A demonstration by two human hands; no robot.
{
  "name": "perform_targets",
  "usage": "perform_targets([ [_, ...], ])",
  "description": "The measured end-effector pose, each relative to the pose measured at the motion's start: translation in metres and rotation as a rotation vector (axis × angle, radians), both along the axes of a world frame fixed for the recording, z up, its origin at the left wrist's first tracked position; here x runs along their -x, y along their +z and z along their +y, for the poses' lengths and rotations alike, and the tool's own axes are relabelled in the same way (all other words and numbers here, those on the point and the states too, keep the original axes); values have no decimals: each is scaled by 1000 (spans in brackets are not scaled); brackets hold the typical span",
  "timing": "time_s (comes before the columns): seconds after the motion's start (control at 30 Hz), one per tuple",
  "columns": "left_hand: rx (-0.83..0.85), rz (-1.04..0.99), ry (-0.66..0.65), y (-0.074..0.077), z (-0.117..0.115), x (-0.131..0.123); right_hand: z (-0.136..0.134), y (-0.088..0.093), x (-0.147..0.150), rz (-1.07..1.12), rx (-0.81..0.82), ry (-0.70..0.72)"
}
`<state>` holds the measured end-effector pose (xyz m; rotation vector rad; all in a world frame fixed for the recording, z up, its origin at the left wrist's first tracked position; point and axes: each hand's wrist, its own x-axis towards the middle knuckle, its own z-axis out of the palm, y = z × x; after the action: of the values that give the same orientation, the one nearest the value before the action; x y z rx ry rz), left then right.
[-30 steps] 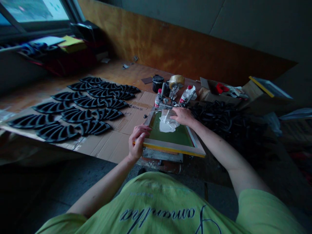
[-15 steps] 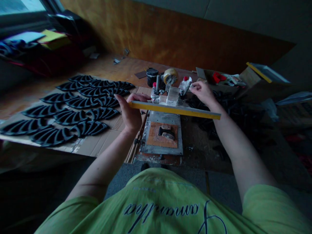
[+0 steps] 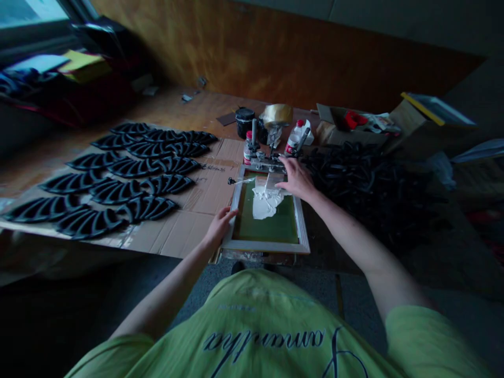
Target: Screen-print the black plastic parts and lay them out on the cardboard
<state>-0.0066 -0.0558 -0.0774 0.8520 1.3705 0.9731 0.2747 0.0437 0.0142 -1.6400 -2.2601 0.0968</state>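
Note:
A screen printing frame (image 3: 304, 231) lies flat in front of me, its greenish mesh (image 3: 252, 231) bearing a patch of white ink (image 3: 263, 206). My left hand (image 3: 220, 226) grips the frame's left side, with fingers at the rim. A squeegee (image 3: 273, 181) rests at the ink's far end. Over its right side, my right hand (image 3: 297, 178) reaches with thumb and fingers apart, holding nothing. Metal clamp hardware (image 3: 268, 161) lies along the frame's far edge. The base board beneath the frame is hidden.
Rows of black fan-shaped pieces (image 3: 142, 167) lie on cardboard (image 3: 189, 228) to the left. A dark pile of black pieces (image 3: 366, 178) covers the right. Behind the clamp are red-capped bottles (image 3: 248, 149), a black tub (image 3: 244, 123), a tape roll (image 3: 276, 115) and a cardboard box (image 3: 331, 134).
The raised frame has swung down flat, covering the base board with its black-handled piece. My left hand has lowered with it, and my right hand has moved left and down toward the squeegee.

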Motion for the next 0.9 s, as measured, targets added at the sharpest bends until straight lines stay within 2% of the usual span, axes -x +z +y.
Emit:
perform_targets([
  [0.13, 28, -2, -3, -33, -7, -6, -18, -27, 26, -189, 144, 9],
  [0.23, 30, -6, -24, -47, -3, -5, -22, -45, 31, -232, 228, 27],
  [0.4, 47, -28, -52, -51, -1, -3, -22, -74, 42, -203, 199, 15],
  [0.5, 68, -12, -67, -50, -1, -3, -35, -88, 46, -190, 151, 62],
  [0.6, 71, -13, -81, -50, 0, -2, -59, -93, 43, -185, 109, 252],
  [0.73, 62, -18, -81, -51, 0, -3, -83, -86, 29, -167, 77, 487],
  [0.83, 56, -16, -67, -50, 0, -4, -77, -77, 23, -152, 93, 526],
  [0.9, 63, -14, -62, -48, 0, -4, -68, -74, 24, -148, 64, 456],
])
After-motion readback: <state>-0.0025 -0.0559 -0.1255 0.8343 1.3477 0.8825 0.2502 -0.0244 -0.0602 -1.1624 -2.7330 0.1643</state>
